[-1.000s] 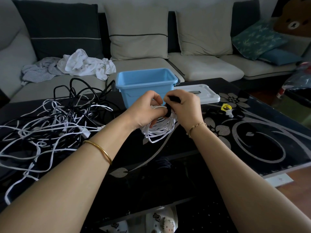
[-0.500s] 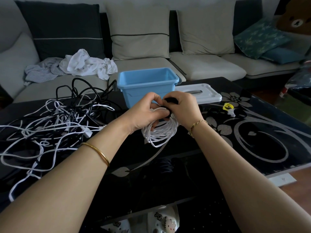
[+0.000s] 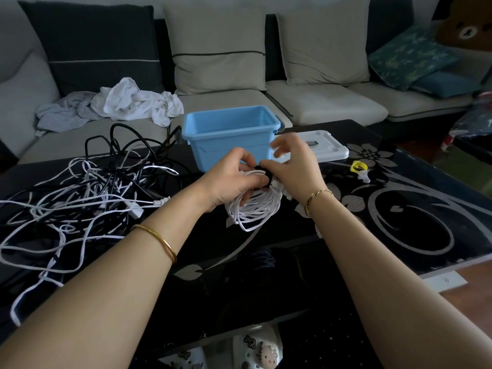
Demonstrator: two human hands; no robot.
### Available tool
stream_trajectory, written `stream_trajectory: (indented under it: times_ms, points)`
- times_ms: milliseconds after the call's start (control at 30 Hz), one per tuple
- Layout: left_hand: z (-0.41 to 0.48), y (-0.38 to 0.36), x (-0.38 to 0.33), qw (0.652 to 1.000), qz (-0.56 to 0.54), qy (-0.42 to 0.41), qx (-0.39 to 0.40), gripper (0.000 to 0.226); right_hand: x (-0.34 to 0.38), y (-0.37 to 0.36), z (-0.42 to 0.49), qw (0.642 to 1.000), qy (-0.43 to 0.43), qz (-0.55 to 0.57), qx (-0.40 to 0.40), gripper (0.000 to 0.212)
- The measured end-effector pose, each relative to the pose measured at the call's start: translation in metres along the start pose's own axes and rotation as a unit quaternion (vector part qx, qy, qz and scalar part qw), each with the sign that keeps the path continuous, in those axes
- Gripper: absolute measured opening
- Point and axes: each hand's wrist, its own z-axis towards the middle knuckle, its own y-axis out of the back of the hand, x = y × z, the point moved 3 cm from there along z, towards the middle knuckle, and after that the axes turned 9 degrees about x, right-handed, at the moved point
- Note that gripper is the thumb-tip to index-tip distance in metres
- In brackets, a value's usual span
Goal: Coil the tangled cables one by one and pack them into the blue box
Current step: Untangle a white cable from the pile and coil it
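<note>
A coiled white cable (image 3: 255, 209) hangs in front of me above the black table, with a black strap (image 3: 265, 173) around its top. My left hand (image 3: 231, 179) grips the coil's top, fingers curled round the loops. My right hand (image 3: 292, 166) pinches the black strap with thumb and forefinger while its other fingers are spread upward. Just behind the hands stands the open blue box (image 3: 231, 137); nothing shows inside it. A tangle of white and black cables (image 3: 87, 193) lies on the table to the left.
The box's white lid (image 3: 324, 149) lies right of the box. A small yellow and white item (image 3: 359, 169) sits on the table at the right. A sofa with cushions and crumpled clothes (image 3: 133, 102) runs behind the black flower-patterned table (image 3: 412, 222).
The coil sits slightly lower and the right hand's outer fingers have lifted and spread, while its thumb and forefinger stay on the black strap. The left hand keeps its grip.
</note>
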Motion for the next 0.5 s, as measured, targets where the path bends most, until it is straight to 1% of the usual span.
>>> stream_trajectory:
  times_ms: [33,67,167,300,400,500]
  points:
    - [0.000,0.000,-0.001,1.000,-0.006,0.002,-0.001,0.028,0.001,0.001,0.000,1.000,0.011,-0.018,0.013,0.016]
    - [0.000,0.001,-0.001,1.000,-0.011,0.003,-0.003,0.028,0.002,0.002,-0.001,0.999,0.014,-0.019,0.035,0.006]
    - [0.000,0.003,0.001,1.000,-0.022,0.011,-0.004,0.027,0.000,0.003,-0.001,0.996,0.020,-0.004,0.085,0.018]
    - [0.002,0.006,0.003,1.000,-0.025,0.014,-0.011,0.026,0.002,-0.003,0.000,0.991,0.046,-0.010,0.125,0.016]
    - [0.001,0.009,0.003,0.999,-0.022,0.019,-0.016,0.026,0.005,-0.008,0.002,0.987,0.050,-0.012,0.152,0.024]
    - [-0.001,0.010,0.003,1.000,0.004,0.024,-0.012,0.025,0.003,-0.013,0.002,0.982,0.043,-0.018,0.181,0.018]
